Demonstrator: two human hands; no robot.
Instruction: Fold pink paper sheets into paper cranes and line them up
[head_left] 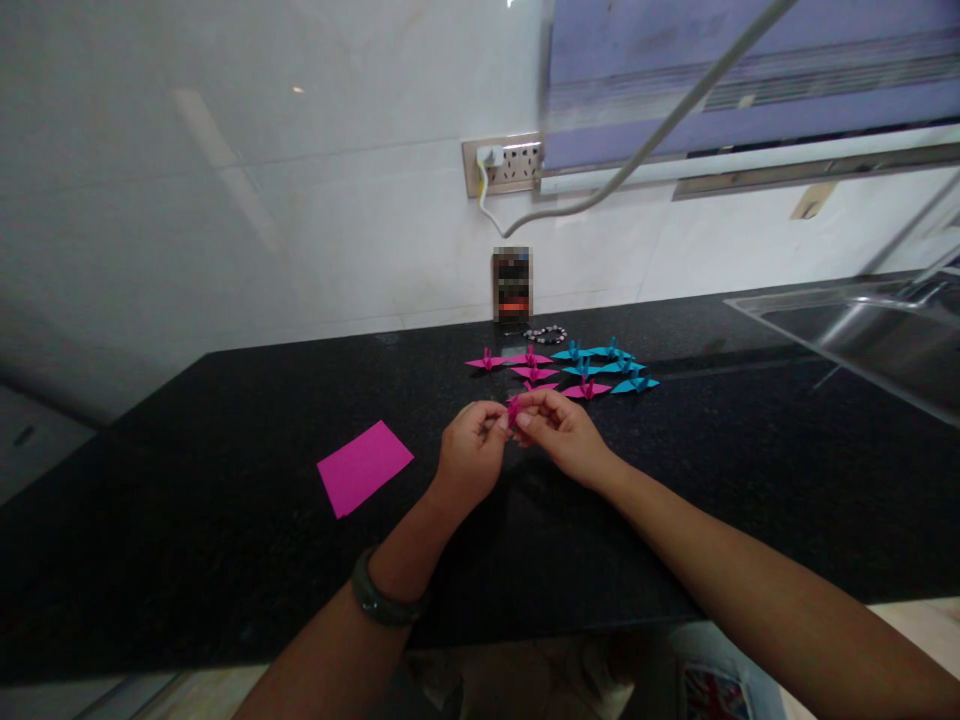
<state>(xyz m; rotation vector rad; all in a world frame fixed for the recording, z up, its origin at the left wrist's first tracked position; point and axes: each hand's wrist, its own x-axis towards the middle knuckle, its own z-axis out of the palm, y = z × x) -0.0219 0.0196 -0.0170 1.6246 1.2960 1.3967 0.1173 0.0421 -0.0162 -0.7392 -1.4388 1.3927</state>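
Note:
Between my two hands, above the dark countertop (247, 420), is a small folded piece of pink paper (514, 412), partly covered by fingers. My left hand (472, 448) pinches its left side with thumb and forefinger. My right hand (562, 432) pinches it from the right, and the fingertips of both hands nearly meet. Just beyond them stand several pink paper cranes (534, 373) and several blue paper cranes (585, 368), set close together in rows. To the left of my left hand lie pink paper sheets (366, 468), flat and unfolded.
A beaded bracelet (551, 334) lies behind the cranes. Against the wall leans a phone-like object (513, 285), its face blurred. A cable (600, 200) runs from the wall socket (502, 165) up to the right. A metal sink (885, 330) is set in at the right.

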